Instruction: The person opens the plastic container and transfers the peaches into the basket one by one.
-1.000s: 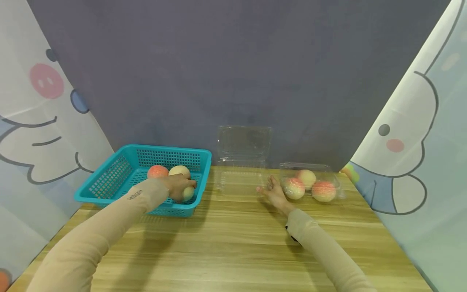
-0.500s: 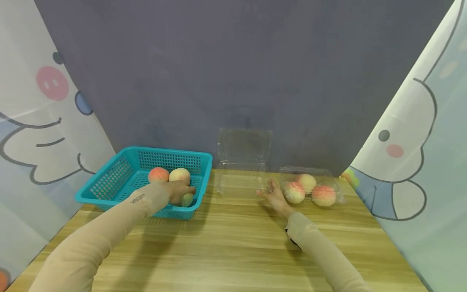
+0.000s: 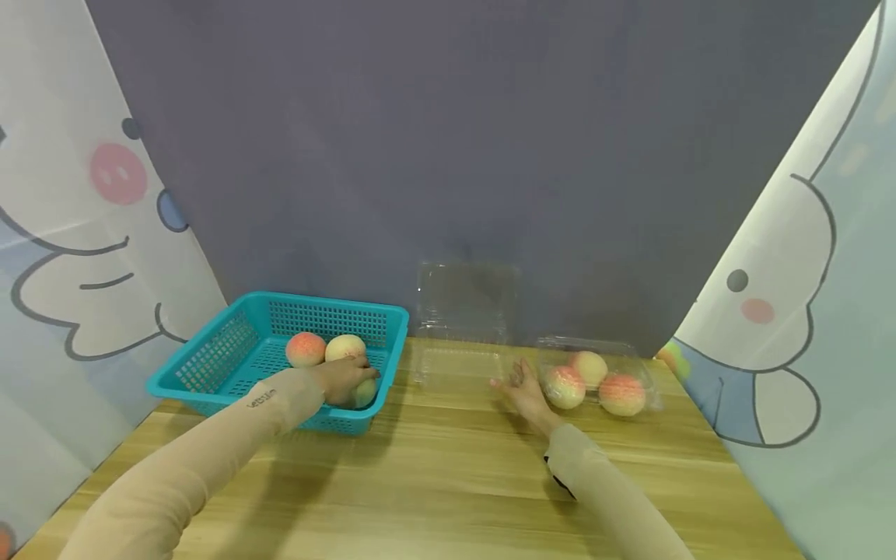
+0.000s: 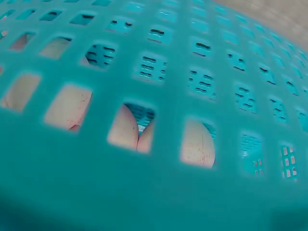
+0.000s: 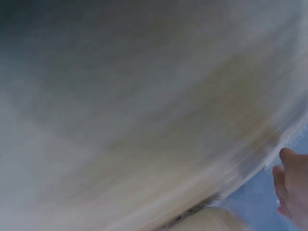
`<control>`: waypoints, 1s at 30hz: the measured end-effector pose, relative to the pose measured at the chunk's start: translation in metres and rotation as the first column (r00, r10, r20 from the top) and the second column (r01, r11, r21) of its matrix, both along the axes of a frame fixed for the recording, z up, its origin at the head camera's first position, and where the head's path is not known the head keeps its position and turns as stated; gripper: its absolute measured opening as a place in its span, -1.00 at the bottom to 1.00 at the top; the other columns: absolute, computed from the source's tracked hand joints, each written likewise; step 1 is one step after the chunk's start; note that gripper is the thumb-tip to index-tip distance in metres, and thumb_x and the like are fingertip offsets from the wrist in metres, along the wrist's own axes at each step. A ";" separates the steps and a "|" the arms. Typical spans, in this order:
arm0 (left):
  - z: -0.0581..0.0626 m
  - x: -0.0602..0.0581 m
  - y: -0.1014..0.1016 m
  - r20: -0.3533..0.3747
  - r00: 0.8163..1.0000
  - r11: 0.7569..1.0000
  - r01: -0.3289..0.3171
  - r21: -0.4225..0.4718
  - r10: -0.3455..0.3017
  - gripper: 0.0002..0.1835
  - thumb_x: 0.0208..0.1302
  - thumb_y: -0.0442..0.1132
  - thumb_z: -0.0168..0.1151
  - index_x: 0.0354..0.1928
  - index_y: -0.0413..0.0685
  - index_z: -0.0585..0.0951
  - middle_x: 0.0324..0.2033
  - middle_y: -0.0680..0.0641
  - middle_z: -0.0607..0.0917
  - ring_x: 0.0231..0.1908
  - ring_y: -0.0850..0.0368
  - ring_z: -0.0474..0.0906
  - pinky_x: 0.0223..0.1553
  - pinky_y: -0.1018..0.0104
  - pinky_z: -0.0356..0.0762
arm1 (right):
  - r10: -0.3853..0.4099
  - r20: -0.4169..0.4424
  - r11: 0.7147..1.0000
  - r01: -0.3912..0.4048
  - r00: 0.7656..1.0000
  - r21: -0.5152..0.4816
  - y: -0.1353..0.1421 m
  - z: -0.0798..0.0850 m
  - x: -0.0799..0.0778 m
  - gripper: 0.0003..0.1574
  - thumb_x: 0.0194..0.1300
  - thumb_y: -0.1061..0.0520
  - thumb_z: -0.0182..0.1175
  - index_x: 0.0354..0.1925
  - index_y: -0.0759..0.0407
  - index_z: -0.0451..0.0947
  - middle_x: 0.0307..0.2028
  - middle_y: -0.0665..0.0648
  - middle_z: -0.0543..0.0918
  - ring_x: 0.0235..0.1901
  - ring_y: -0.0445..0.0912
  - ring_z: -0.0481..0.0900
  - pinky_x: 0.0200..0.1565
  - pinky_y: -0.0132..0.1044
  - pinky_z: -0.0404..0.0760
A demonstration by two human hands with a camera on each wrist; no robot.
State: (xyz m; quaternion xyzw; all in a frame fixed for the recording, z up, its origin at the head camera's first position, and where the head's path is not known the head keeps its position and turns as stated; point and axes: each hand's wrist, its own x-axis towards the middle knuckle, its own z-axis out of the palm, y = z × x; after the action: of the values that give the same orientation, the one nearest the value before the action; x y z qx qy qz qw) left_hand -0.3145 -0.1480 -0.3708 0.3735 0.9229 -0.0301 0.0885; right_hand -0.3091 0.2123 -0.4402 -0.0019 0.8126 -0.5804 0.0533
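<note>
In the head view my left hand (image 3: 341, 379) is inside the teal plastic basket (image 3: 404, 330), with its fingers curled over a pale peach (image 3: 364, 393) near the right front corner. The hand hides part of that fruit. Two more peaches lie just behind: a red one (image 3: 306, 350) and a cream one (image 3: 346, 348). My right hand (image 3: 526, 398) rests at the right side of a clear clamshell box (image 3: 462, 362), thumb and fingers spread apart. That box stands with its lid (image 3: 467, 295) raised. Basket mesh (image 4: 163, 130) fills the left wrist view.
Right of my right hand, a second clear box (image 3: 588, 342) holds three peaches, one of them red-topped (image 3: 622, 395). Both boxes and the basket stand on a wooden table (image 3: 434, 474). A grey backdrop (image 3: 462, 140) rises directly behind them.
The head view has tilted slightly, so everything sits lower in it. My left hand stays on the pale peach in the basket; my right hand stays by the open box.
</note>
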 end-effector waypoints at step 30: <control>0.011 0.016 -0.004 0.140 0.982 0.987 -0.142 0.080 0.130 -0.45 0.24 -0.40 0.05 0.29 -0.16 0.27 0.29 -0.36 0.22 0.22 -0.32 0.24 0.11 -0.22 0.29 | -0.027 0.004 0.999 0.027 1.000 0.018 -0.012 0.000 0.006 0.16 0.25 0.02 0.16 0.40 0.29 -0.46 0.41 0.33 -0.14 0.36 0.26 -0.06 0.31 0.11 0.08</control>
State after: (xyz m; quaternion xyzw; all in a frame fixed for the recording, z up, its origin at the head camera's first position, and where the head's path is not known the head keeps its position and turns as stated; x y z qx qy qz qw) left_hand -0.2989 -0.1522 -0.3597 0.3142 0.9387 0.0428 0.1353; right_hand -0.3031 0.2001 -0.4400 0.0109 0.8175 -0.5738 0.0472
